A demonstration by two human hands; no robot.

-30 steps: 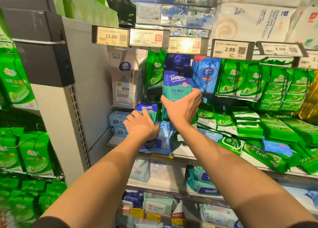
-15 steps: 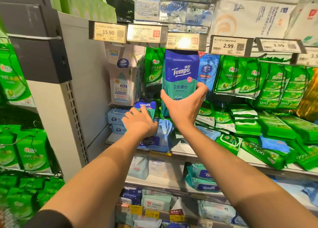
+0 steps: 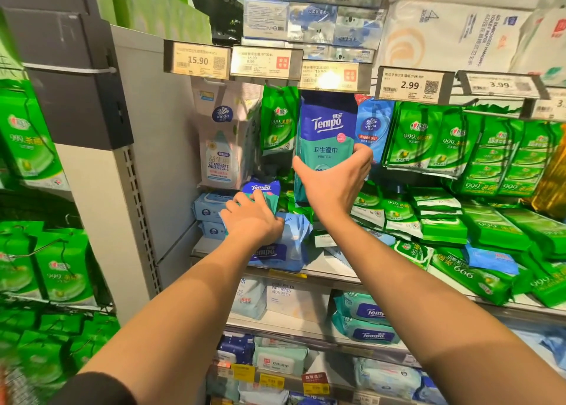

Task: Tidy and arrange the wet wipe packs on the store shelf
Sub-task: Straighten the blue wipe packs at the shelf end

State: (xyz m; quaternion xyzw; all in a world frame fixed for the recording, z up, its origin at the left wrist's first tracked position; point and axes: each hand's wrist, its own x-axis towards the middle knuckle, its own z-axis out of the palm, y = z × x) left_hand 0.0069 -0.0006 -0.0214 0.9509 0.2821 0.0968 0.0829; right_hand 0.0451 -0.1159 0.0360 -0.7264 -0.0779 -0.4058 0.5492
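At the shelf's (image 3: 333, 274) left end, the right hand (image 3: 332, 187) grips an upright Tempo pack (image 3: 326, 138) (best hung squarely) while the left hand (image 3: 252, 221) grips a smaller Tempo pack (image 3: 262, 188).

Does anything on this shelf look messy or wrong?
Yes. On the right, green wipe packs lie tumbled at different angles, one with its print upside down. A blue pack sits among them. Below the left hand, a blue Tempo pack lies crumpled.
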